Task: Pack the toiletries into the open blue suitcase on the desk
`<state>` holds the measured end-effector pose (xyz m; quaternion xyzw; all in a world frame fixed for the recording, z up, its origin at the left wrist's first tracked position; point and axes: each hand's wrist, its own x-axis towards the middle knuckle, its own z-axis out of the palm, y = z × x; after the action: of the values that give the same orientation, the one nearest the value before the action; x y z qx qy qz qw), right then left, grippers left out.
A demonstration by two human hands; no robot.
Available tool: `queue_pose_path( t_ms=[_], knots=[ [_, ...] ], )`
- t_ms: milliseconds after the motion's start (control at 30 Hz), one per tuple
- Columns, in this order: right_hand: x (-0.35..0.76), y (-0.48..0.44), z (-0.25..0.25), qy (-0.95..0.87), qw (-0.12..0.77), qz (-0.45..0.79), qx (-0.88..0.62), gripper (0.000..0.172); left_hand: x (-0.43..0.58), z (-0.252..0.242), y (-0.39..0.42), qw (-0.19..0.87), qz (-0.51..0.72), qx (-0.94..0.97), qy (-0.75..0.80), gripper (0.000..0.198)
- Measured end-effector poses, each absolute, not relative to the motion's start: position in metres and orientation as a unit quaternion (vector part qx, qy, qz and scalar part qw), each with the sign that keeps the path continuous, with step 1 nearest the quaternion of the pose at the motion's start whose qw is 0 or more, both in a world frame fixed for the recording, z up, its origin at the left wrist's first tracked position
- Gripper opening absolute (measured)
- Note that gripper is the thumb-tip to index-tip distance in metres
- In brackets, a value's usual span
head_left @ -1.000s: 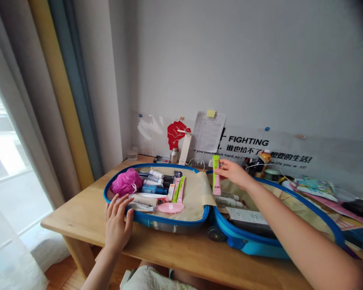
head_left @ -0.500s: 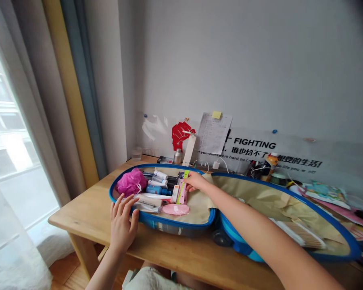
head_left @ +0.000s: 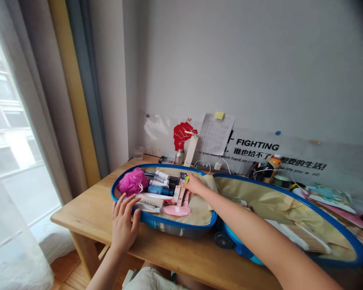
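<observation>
Right hand (head_left: 194, 185) had carried a pink-green packet (head_left: 186, 180) leftward to mid-frame, pinching it; I judged it nearly placed. Left hand (head_left: 125, 219), lower left, lay loose at suitcase rim (head_left: 213, 220).

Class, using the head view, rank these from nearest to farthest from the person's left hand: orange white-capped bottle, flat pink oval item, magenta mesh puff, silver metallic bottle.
From the left hand:
1. Magenta mesh puff: just beyond the fingers.
2. Flat pink oval item: to the hand's right.
3. Silver metallic bottle: farther back, rightward.
4. Orange white-capped bottle: far right, near the back.
</observation>
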<state>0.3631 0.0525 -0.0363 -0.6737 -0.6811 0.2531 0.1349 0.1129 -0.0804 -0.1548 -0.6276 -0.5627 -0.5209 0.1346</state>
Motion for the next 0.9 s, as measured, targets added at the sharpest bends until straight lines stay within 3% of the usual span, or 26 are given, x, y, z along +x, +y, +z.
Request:
queue_pose_path(
  t_ms=[267, 567, 733, 900],
  knots=[
    [0.363, 0.055, -0.039, -0.708, 0.169, 0.217, -0.650, 0.036, 0.113, -0.154, -0.080, 0.136, -0.519, -0.626, -0.566, 0.034],
    [0.456, 0.054, 0.028, -0.676, 0.274, 0.209, -0.652, 0.038, 0.112, -0.154, -0.080, 0.157, -0.519, -0.633, -0.553, 0.032],
    [0.541, 0.034, 0.026, -0.641, 0.240, 0.179, -0.706, 0.041, 0.112, -0.155, -0.079, 0.162, -0.521, -0.632, -0.550, 0.031],
    [0.587, 0.013, 0.000, -0.648, 0.147, 0.181, -0.725, 0.046, 0.110, -0.155, -0.078, 0.163, -0.520, -0.637, -0.545, 0.032]
  ],
)
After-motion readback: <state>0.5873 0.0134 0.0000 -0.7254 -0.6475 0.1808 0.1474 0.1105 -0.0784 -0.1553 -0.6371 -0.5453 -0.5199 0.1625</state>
